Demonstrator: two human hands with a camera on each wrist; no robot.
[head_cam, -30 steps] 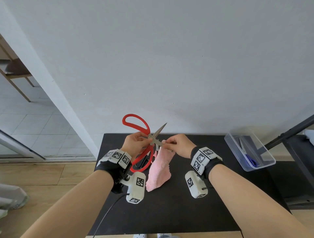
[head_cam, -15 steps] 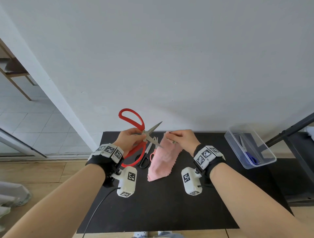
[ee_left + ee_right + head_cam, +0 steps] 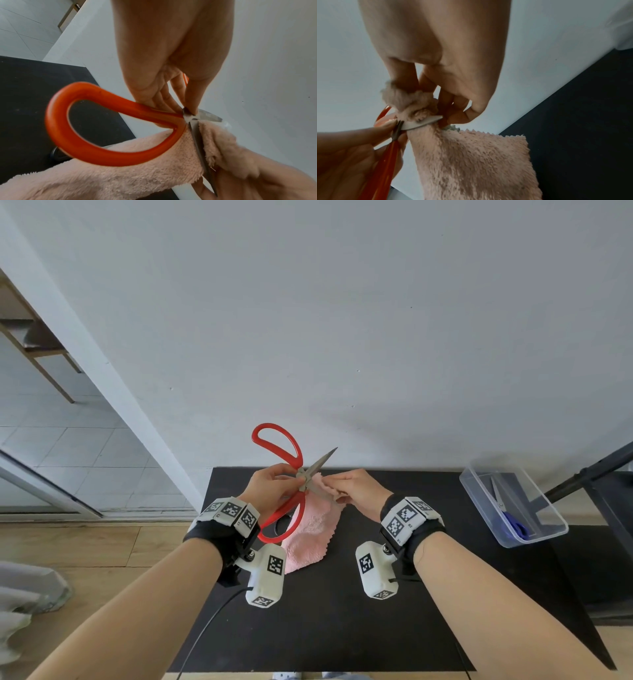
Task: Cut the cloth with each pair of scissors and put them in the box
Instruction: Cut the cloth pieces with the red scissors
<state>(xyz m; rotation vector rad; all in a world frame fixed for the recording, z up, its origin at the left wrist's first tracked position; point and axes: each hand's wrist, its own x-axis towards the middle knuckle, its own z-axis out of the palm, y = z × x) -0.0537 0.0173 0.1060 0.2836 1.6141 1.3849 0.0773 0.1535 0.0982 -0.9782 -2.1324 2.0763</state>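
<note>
Large red-handled scissors (image 3: pixel 284 470) are held up over the black table (image 3: pixel 325 628), blades spread wide. My left hand (image 3: pixel 274 486) grips them at the pivot, fingers and thumb pinching near the blade roots (image 3: pixel 188 115). The upper edge of a fluffy pink cloth (image 3: pixel 313 529) sits between the blades (image 3: pixel 199 142). My right hand (image 3: pixel 352 487) pinches that edge right beside the blade (image 3: pixel 423 121); the rest of the cloth (image 3: pixel 471 162) hangs down toward the table. A clear plastic box (image 3: pixel 513 505) at the right holds blue-handled scissors (image 3: pixel 510 515).
A black scissor handle ring (image 3: pixel 282 525) lies on the table behind the red handle, mostly hidden. A dark stand (image 3: pixel 589 474) rises right of the box. A white wall is close behind the table; wooden floor lies to the left.
Both hands have kept working near the table's far edge. The cloth's top edge now sits deeper between the spread blades, and my right hand is closer to the scissors.
</note>
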